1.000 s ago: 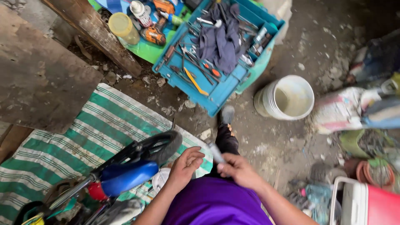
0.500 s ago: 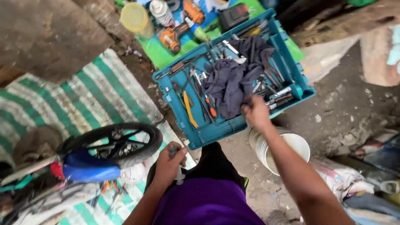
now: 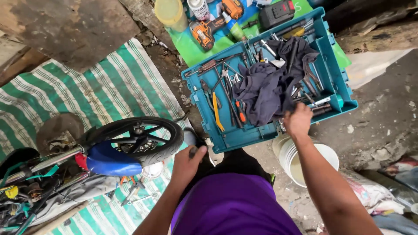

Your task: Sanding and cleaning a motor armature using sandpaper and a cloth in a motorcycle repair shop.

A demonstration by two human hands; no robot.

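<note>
one teal tool tray (image 3: 335,82) at 1 o'clock, right hand (image 3: 297,122) pressed on its dark cloth (image 3: 265,87), grip unclear, left hand (image 3: 188,163) closed around one grey tool (image 3: 190,138), one wheel (image 3: 139,138) at 9 o'clock

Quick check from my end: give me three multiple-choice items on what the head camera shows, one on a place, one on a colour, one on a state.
1. Where is the right hand?
A. at the near edge of the teal plastic tool tray
B. on the white plastic bucket
C. on the black wheel

2. What colour is the fender under the small black spoked wheel?
A. red
B. blue
C. yellow

3. How is the left hand?
A. flat and empty
B. closed around a small grey object
C. out of view

Answers: 1 A, the hand is over the tray's near rim; 2 B, the blue fender shows; 3 B, the fingers wrap the object.
</note>
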